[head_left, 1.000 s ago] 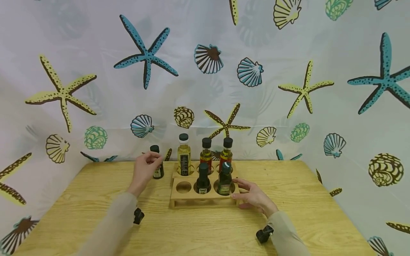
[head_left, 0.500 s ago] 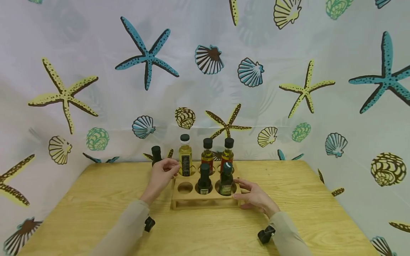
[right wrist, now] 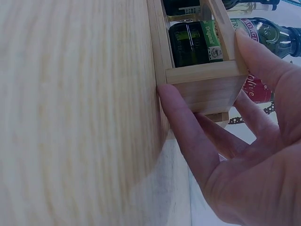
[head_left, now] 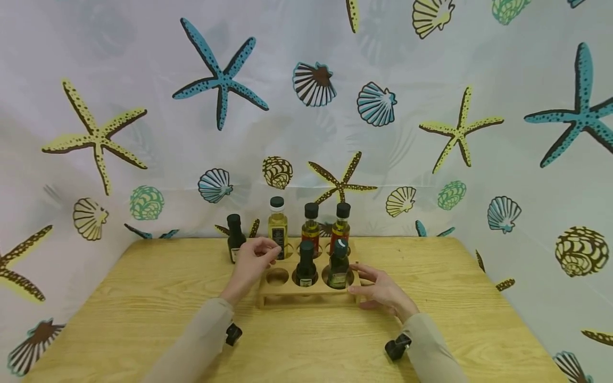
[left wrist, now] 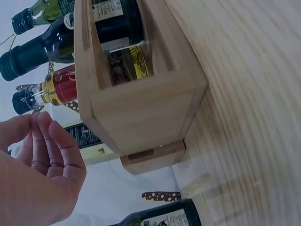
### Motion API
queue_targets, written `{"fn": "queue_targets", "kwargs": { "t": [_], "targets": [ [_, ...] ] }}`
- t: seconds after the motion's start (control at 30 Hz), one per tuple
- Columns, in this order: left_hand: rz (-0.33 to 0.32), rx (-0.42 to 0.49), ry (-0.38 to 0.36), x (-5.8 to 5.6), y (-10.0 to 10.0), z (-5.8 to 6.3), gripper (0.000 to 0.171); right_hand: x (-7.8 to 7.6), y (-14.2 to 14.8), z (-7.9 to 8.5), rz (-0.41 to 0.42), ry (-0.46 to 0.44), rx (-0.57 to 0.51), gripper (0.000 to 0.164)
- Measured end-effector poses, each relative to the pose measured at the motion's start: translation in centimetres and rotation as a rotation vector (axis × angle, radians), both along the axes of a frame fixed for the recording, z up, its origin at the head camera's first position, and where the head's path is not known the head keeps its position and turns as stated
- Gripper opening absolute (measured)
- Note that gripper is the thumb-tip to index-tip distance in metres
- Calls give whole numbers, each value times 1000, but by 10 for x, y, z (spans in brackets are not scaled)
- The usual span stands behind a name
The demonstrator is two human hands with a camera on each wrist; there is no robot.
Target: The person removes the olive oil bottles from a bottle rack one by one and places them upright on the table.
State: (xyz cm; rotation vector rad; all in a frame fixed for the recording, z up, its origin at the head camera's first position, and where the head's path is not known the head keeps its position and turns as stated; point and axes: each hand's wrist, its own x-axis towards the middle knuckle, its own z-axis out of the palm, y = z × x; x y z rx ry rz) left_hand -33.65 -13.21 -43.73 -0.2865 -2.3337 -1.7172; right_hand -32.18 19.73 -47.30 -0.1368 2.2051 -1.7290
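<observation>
A two-tier wooden bottle rack (head_left: 283, 291) stands on the table, with an unfilled hole at its front left. My left hand (head_left: 251, 266) hovers over that side, fingers loosely bent and nothing in them, just in front of the pale yellow oil bottle (head_left: 278, 226); the left wrist view shows its fingertips (left wrist: 44, 117) in the air. With thumb and fingers, my right hand (head_left: 380, 290) holds the rack's right end, beside the green bottle (head_left: 338, 270). A dark bottle (head_left: 306, 268) fills the front middle hole. Two red-labelled oil bottles, left (head_left: 310, 230) and right (head_left: 342, 227), stand behind.
Another dark bottle (head_left: 234, 231) stands upright on the table, left of the rack. The wooden table (head_left: 306, 346) reaches back to a curtain (head_left: 306, 133) printed with starfish and shells. Each wrist carries a small black camera.
My left hand has left the dark bottle standing on the table and moved right, over the rack's left side. My right hand keeps its place at the rack's right end.
</observation>
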Motion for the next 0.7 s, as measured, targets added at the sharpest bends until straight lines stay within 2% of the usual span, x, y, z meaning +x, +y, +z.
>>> {"fn": "queue_targets", "kwargs": {
  "t": [0.17,0.3,0.53,0.7],
  "targets": [
    [-15,29,-49,-1,10,0,21,0,-1,3,-1,6,6,71],
    [-42,54,-59,0,16,1,22,-1,-2,4,-6,12,10,69],
    [-119,26,-49,2,20,-1,32,0,-2,3,0,16,7,69],
    [-187,57,-89,2,24,-2,39,0,-1,2,8,8,0,70]
  ]
}}
